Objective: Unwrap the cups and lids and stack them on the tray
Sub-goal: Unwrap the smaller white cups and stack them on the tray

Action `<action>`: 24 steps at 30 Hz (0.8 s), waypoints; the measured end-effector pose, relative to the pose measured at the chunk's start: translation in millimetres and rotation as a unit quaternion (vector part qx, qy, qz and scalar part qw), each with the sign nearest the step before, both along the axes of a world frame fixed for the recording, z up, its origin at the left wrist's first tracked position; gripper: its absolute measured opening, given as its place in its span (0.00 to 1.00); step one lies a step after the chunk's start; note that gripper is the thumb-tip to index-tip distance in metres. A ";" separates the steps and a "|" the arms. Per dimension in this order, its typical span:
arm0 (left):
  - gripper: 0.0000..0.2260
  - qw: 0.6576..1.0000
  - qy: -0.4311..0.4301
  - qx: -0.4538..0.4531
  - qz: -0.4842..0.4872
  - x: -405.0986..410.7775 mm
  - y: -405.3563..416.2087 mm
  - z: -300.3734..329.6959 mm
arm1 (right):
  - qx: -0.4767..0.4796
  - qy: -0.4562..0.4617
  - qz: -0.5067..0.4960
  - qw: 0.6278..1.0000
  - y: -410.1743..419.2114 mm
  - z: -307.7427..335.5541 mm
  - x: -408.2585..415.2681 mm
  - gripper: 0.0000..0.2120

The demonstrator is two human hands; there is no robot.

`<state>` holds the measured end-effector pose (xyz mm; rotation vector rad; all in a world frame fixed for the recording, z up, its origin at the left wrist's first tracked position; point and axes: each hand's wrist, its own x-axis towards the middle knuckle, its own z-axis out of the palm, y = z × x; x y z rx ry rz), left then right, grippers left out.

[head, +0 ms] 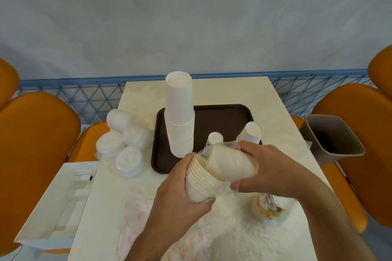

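Note:
My left hand [180, 193] grips a short stack of cream paper cups [201, 178] by its rims, low over the table's near half. My right hand [269, 167] holds a second bunch of cups [231, 165], still in thin clear plastic, slanted into the mouth of the first stack. Behind them a dark brown tray [222, 116] carries a tall upside-down stack of white cups [180, 114] and two shorter stacks [215, 139] [251, 131]. Wrapped sleeves of white lids [125, 140] lie left of the tray.
Crumpled clear wrapping [244, 229] and a printed cup [267, 207] lie on the near table. A white cardboard box [57, 203] sits at the left edge, a grey bin [333, 137] at the right. Orange chairs [36, 133] flank the table.

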<state>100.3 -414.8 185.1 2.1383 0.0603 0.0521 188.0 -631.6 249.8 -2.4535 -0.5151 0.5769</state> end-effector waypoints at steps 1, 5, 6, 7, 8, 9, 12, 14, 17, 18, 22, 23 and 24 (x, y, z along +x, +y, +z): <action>0.40 1.000 0.001 0.001 -0.002 -0.1 -1.5 -0.2 | -0.019 -0.005 0.008 1.000 2.5 1.3 1.0 0.30; 0.40 1.000 -0.002 -0.005 -0.013 -1.1 -5.6 -1.3 | -0.070 -0.015 0.045 0.996 5.2 -3.5 6.3 0.35; 0.40 1.000 -0.004 -0.009 -0.014 -1.2 -6.0 -1.1 | -0.072 -0.011 0.047 0.996 5.3 -6.0 7.5 0.37; 0.40 1.000 -0.006 -0.014 -0.014 -1.3 -6.2 -0.9 | -0.067 -0.006 0.044 0.997 6.1 -8.4 8.7 0.38; 0.40 1.000 -0.006 -0.018 -0.014 -1.4 -6.2 0.2 | -0.057 -0.002 0.035 0.998 7.1 -10.9 10.0 0.38; 0.40 1.000 -0.004 -0.024 -0.011 -1.1 -6.0 0.8 | -0.045 -0.002 0.024 0.999 8.3 -13.6 11.8 0.38; 0.39 0.997 0.000 -0.070 0.013 -0.2 -3.5 3.9 | -0.037 -0.013 -0.006 0.999 9.1 -24.5 16.9 0.33; 0.37 0.996 -0.005 -0.089 0.030 0.8 -0.8 6.8 | -0.038 -0.032 -0.019 0.999 5.0 -34.2 19.1 0.29; 0.35 0.995 -0.011 -0.095 0.035 2.2 1.7 9.0 | -0.030 -0.073 -0.078 0.994 -5.5 -42.1 25.0 0.35; 0.35 0.995 -0.011 -0.094 0.036 2.2 2.2 9.0 | -0.033 -0.095 -0.110 0.989 -8.7 -41.5 28.4 0.37; 0.36 0.995 -0.006 -0.092 0.042 0.9 0.5 5.6 | 0.058 -0.179 -0.255 0.948 -17.9 -34.7 45.6 0.38; 0.37 0.995 -0.005 -0.092 0.042 0.2 -0.3 4.7 | 0.088 -0.193 -0.278 0.937 -19.1 -34.9 50.0 0.38; 0.37 0.995 -0.004 -0.092 0.041 -0.6 -1.3 4.4 | 0.110 -0.205 -0.295 0.927 -19.9 -36.3 54.1 0.38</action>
